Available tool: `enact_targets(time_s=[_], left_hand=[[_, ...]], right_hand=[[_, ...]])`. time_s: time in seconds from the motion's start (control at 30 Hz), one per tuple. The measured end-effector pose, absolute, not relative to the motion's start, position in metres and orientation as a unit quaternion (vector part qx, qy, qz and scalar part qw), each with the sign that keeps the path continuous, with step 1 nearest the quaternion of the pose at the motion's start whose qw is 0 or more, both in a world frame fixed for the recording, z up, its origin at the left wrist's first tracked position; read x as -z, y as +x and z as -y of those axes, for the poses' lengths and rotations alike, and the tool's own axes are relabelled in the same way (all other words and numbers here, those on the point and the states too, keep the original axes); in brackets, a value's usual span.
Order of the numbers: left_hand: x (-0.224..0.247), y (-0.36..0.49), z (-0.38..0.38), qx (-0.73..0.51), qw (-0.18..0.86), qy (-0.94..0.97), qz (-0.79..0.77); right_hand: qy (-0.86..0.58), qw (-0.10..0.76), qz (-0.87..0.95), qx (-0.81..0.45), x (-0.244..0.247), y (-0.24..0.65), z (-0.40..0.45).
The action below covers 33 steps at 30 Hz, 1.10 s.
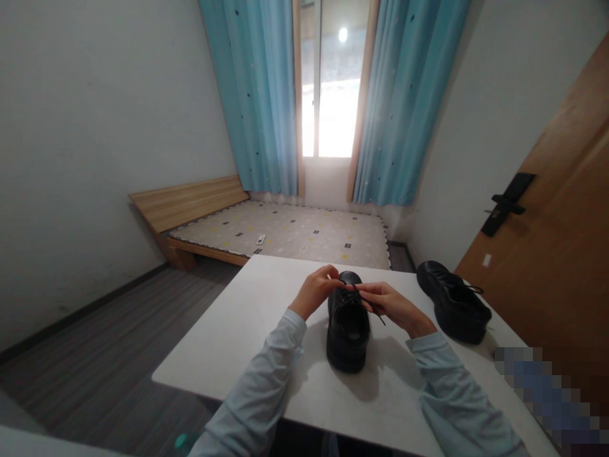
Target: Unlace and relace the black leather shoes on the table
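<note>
One black shoe [347, 348] upright on white table [228, 324], toe toward bed [295, 231]. Right hand [391, 307] pinches laces [379, 314], loose end dangling beside shoe; left hand [316, 289] bent over shoe's front, whether gripping laces cannot tell. Second black shoe [457, 311] near table's right edge. Beyond: blue curtains [264, 95]; wooden door [552, 235] at right.

My left hand [314, 293] and right hand [389, 307] work close together, fingertips [364, 289] nearly meeting between them. My left fingers [327, 273] curl inward in a pinch; my right fingers [375, 289] reach across, pinching too. Behind my hands, my sleeved left forearm [259, 381] and right forearm [459, 387] slant back, spreading apart.
</note>
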<state>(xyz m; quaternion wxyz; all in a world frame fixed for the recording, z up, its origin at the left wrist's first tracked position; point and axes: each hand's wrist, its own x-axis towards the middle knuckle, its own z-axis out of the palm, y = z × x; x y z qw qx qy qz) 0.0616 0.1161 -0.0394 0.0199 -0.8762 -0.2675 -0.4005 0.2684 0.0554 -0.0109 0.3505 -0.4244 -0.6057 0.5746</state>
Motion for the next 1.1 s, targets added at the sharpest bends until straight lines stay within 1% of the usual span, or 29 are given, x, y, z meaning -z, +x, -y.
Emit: enact_targets(time_s=[0.1,0.2,0.33,0.47,0.6,0.8,0.97,1.1], left_hand=[[0.042,0.065,-0.116,0.415,-0.020,-0.865,0.282],[0.042,0.067,-0.114,0.389,0.003,-0.868,0.307],[0.042,0.067,-0.112,0.352,0.044,-0.883,0.309],[0.044,0.069,-0.113,0.391,0.014,-0.860,0.327],[0.043,0.074,-0.113,0.448,-0.055,-0.821,0.350],[0.038,0.083,-0.105,0.484,-0.191,-0.778,0.353],[0.040,0.085,-0.106,0.454,-0.309,-0.740,0.389],[0.041,0.085,-0.107,0.423,-0.438,-0.702,0.369]], right_hand=[[-0.453,0.377,0.600,-0.541,0.011,0.264,-0.056],[-0.480,0.402,0.575,-0.527,0.012,0.260,-0.057],[-0.505,0.397,0.549,-0.535,0.014,0.259,-0.059],[-0.522,0.411,0.531,-0.525,0.014,0.258,-0.059],[-0.520,0.413,0.554,-0.502,0.014,0.255,-0.058],[-0.511,0.402,0.597,-0.470,0.015,0.254,-0.059],[-0.499,0.387,0.625,-0.459,0.013,0.256,-0.058],[-0.490,0.376,0.659,-0.430,0.009,0.257,-0.057]])
